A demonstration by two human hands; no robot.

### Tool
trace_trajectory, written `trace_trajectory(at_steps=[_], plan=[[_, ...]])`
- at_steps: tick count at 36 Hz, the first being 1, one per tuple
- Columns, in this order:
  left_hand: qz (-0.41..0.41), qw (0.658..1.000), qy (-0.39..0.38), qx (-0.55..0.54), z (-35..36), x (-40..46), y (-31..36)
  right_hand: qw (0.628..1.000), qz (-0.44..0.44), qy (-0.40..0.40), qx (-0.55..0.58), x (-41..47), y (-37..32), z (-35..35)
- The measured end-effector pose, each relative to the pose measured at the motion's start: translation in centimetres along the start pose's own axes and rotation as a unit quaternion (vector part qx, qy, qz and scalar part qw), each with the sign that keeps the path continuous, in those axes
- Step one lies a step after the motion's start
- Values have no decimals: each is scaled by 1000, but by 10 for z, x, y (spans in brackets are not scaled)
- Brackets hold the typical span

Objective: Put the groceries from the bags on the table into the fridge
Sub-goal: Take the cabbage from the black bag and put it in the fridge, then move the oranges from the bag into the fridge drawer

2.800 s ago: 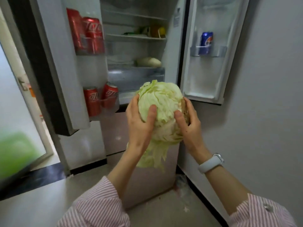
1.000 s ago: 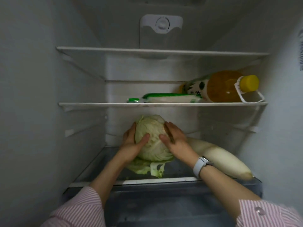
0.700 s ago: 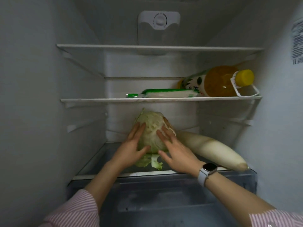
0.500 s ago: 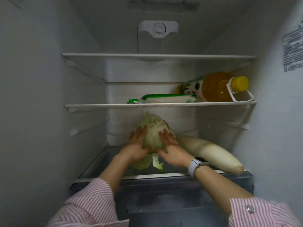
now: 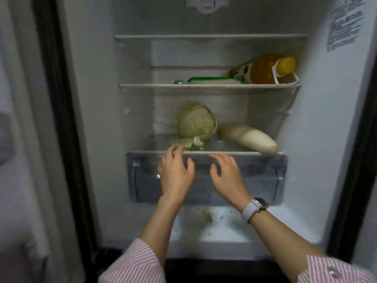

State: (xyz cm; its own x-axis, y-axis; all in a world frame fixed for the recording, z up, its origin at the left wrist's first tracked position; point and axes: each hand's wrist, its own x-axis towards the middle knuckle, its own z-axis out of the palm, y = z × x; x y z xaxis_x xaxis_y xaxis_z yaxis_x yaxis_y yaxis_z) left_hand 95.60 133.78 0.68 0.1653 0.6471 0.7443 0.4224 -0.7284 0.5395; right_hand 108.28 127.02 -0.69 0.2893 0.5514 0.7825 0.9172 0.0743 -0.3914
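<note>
A pale green cabbage [image 5: 196, 121] rests at the back of the fridge's lowest glass shelf [image 5: 224, 152], with loose leaves in front of it. A long white radish [image 5: 248, 138] lies to its right on the same shelf. My left hand [image 5: 175, 172] and my right hand [image 5: 226, 173] hover in front of the shelf edge and the drawer, fingers spread, holding nothing and clear of the cabbage.
A clear crisper drawer [image 5: 269, 176] sits under the shelf. On the middle shelf lie a yellow-capped oil bottle [image 5: 263, 70] on its side and a flat green-and-white packet [image 5: 210, 80]. Green leaf scraps [image 5: 207, 216] lie on the fridge floor. The top shelf holds nothing.
Both hands have let go of the cabbage and drawn back out of the fridge. The cabbage stays on the lowest shelf. The view has pulled back.
</note>
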Motion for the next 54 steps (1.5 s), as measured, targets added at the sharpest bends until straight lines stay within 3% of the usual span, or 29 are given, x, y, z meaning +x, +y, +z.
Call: trace_trajectory(at_steps=[4,11,15,18,24,32,38,47,54], plan=[[14,999,19,33,-36,-103,-10,999,3,-18,36,-94,-24,-9],[-45,983,-83,160,-132,-296,-53,986,-30,-155,55,-269,-88,-13],[-167,937,-154,266,-206,-393,-80,944,7,-325,55,-347,-137,-2],[-250,898,-179,314,-266,-447,-96,914,-26,-400,69,-392,-186,10],[-335,864,-128,352,-393,-517,-125,848,-136,-500,114,-464,-323,56],[-494,778,-14,387,-651,-619,-160,765,-255,-553,208,-561,-575,123],[-539,720,50,435,-816,-662,-161,709,-286,-577,288,-616,-741,139],[-551,702,103,439,-947,-688,-225,652,-311,-622,301,-659,-881,197],[-539,697,114,458,-1039,-679,-328,668,-309,-598,317,-660,-994,305]])
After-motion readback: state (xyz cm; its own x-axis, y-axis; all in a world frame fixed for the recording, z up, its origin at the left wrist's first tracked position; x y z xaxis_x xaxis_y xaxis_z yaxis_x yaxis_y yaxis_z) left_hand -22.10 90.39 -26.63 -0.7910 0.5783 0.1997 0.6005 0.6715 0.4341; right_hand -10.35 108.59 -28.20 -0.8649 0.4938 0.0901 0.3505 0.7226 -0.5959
